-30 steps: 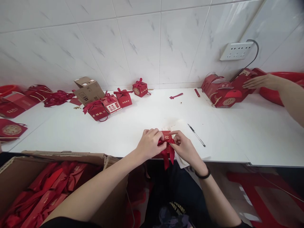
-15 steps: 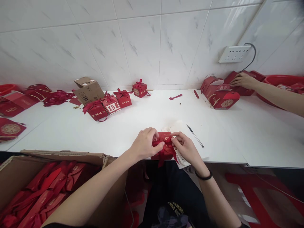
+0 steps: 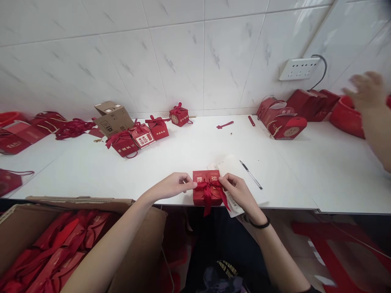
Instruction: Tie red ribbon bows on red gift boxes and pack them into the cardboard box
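Observation:
A red gift box [image 3: 199, 198] with gold characters lies at the table's front edge. Across its top runs a red ribbon [image 3: 207, 193] tied in a bow, its tails hanging over the front. My left hand [image 3: 175, 185] pinches the bow's left loop between thumb and forefinger. On the other side, my right hand [image 3: 236, 187] pinches the right loop at the box's upper right corner. White papers [image 3: 227, 165] lie partly beneath my right hand, and a pen [image 3: 251, 175] rests to their right.
Small red boxes [image 3: 143, 136] with bows stand at the back left by a brown carton [image 3: 114, 120]. Below left, an open cardboard box [image 3: 137, 244] holds several red boxes. Unribboned red boxes [image 3: 285, 126] and another person's hand [image 3: 368, 91] are at right.
My left hand has moved left off the box top, out to the bow's left loop, uncovering the box. The other person's hand has left the red boxes and lifted to the right.

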Demonstrator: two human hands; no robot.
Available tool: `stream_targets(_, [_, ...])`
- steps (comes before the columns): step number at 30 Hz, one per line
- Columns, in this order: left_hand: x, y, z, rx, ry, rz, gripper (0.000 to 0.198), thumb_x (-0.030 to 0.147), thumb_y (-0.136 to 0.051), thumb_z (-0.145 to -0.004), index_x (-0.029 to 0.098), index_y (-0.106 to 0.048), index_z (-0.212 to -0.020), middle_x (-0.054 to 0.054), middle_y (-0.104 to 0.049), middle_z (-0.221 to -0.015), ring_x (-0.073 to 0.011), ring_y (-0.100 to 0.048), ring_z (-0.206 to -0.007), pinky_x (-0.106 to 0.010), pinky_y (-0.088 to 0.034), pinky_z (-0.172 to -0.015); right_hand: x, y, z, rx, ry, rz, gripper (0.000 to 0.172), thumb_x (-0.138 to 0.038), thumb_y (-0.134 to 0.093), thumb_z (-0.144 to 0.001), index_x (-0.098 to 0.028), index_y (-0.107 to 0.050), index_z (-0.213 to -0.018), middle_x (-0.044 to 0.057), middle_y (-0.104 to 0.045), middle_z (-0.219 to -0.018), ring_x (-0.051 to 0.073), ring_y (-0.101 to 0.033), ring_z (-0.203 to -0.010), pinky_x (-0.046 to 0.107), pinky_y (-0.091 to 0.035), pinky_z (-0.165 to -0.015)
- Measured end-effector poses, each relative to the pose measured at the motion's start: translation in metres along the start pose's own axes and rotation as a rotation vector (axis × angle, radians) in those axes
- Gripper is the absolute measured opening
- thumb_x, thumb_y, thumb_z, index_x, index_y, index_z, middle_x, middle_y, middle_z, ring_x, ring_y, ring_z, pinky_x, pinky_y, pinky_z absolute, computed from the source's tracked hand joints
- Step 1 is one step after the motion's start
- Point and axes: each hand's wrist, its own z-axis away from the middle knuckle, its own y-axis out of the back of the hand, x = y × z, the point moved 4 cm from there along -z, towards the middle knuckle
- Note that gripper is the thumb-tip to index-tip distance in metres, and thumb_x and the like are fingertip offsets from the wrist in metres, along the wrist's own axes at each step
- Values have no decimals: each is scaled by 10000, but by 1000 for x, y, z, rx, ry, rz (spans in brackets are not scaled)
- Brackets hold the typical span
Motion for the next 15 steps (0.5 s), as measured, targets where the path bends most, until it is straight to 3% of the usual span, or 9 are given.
stream_targets(7, [4, -1, -2, 55, -98, 59, 274, 442, -539, -775, 174, -562, -725, 12, -558, -701, -124, -501, -656, -247, -386, -612, 5, 3, 5, 78, 49, 3, 442, -552, -496, -816, -193, -416, -571, -24, -409, -552, 126, -387, -544, 246, -333, -527])
stream_targets(11, [4, -2, -7, 121, -57, 183, 284, 431, -496, -804, 162, -538, -722, 10, -545, -668, -125, -523, -660, -263, -413, -661, 6, 2, 5, 93, 56, 2, 460, -582, -515, -790, -193, -434, -559, -16, -434, -541, 129, -405, -535, 245, -348, -512])
stream_targets(15, [0, -5, -11, 134, -37, 164, 342, 467, -435, -831, 169, -466, -665, 12, -541, -641, -127, -530, -629, -274, -418, -653, 9, 2, 4, 69, 26, -43, 443, -578, -565, -749, -186, -470, -566, -17, -446, -536, 125, -404, -523, 245, -344, -511])
